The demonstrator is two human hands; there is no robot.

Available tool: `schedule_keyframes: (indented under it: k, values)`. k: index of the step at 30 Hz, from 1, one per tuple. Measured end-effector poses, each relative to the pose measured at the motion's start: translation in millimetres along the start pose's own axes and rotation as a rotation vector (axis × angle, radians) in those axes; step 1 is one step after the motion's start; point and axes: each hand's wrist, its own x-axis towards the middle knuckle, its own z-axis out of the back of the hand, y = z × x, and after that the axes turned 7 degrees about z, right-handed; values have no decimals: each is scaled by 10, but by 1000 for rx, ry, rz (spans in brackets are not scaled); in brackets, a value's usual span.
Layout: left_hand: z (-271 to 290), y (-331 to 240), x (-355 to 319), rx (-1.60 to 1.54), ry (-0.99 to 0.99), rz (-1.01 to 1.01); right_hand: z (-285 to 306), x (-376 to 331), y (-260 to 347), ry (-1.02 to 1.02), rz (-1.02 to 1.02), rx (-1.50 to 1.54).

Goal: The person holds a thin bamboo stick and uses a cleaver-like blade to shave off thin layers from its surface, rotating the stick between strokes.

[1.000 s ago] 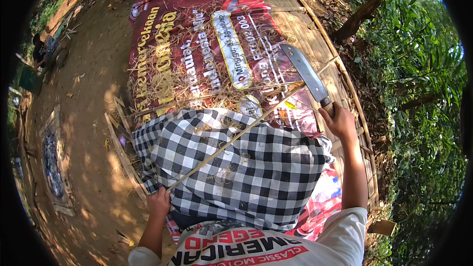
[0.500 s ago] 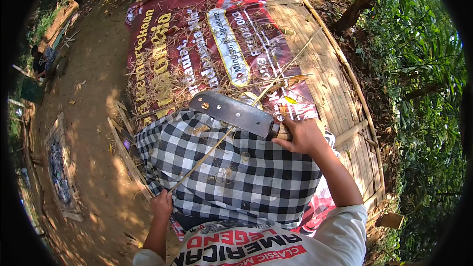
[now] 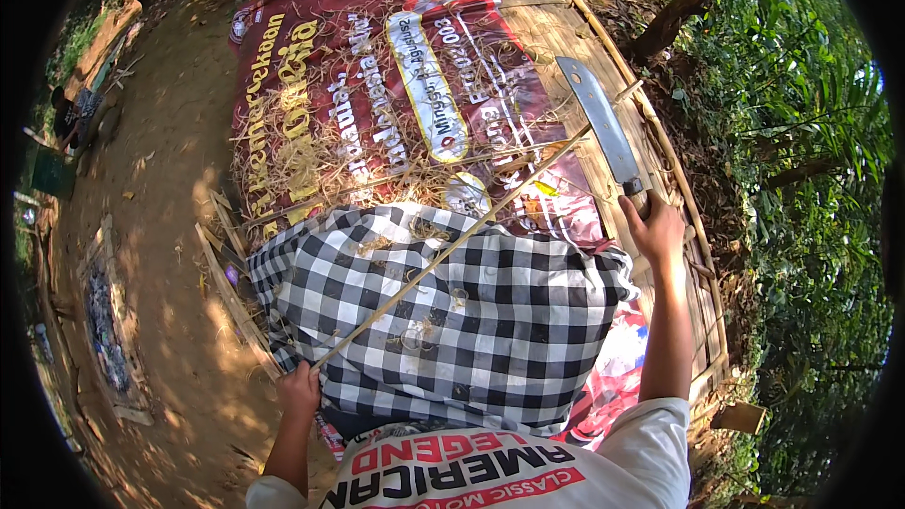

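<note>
Head view: R hand (image 3: 653, 229) closed tight on the handle of a big cleaver-type knife (image 3: 601, 123), blade raised, pointing far and a bit left, above the right side of the mat. Half a sec ago the blade was down, lying flat across the checked cloth near the stick; a sec ago it was up right, as now. So one chop/shave stroke down, then blade lifted back. Looks like repeated strokes on the stick, prob another one coming, judging only by the raised pose.

L hand (image 3: 300, 388) closed round the near end of a long thin bamboo stick (image 3: 452, 250). Stick runs diagonal from near-left, over the cloth on the lap, to far-right, far tip near the blade, not touching it. L hand and stick angle barely moved vs earlier frames.

Around: black-white checked cloth (image 3: 471, 320) covers the lap, few shavings on it. Beyond it a red printed banner (image 3: 377, 66) spread on a woven bamboo mat (image 3: 566, 9), with a heap of dry shavings/strips (image 3: 311, 151) on the banner's near-left part. Split bamboo slats (image 3: 231, 283) left of the cloth. Dirt ground (image 3: 160, 179) left, green bushes (image 3: 801, 132) right, tree trunk (image 3: 683, 14) far right.

In the way: nothing between blade and stick. Cloth and legs sit right under the cut line, L hand well clear at the near end.
</note>
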Motion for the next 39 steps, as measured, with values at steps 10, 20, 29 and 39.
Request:
schedule_keyframes:
  k: [10,20,29,39]
  values:
    - [-17,98,8,9,52,14,-146,156,-635,-267,-324,212]
    - [-82,47,-45,-70,-87,110,-51,-149,-77,-190,-448,910]
    - [62,-92,-65,-60,-98,147,-52,-239,716,-86,-194,1112]
    - [155,-205,-142,-144,-100,174,-479,-347,1372,247,-68,1322]
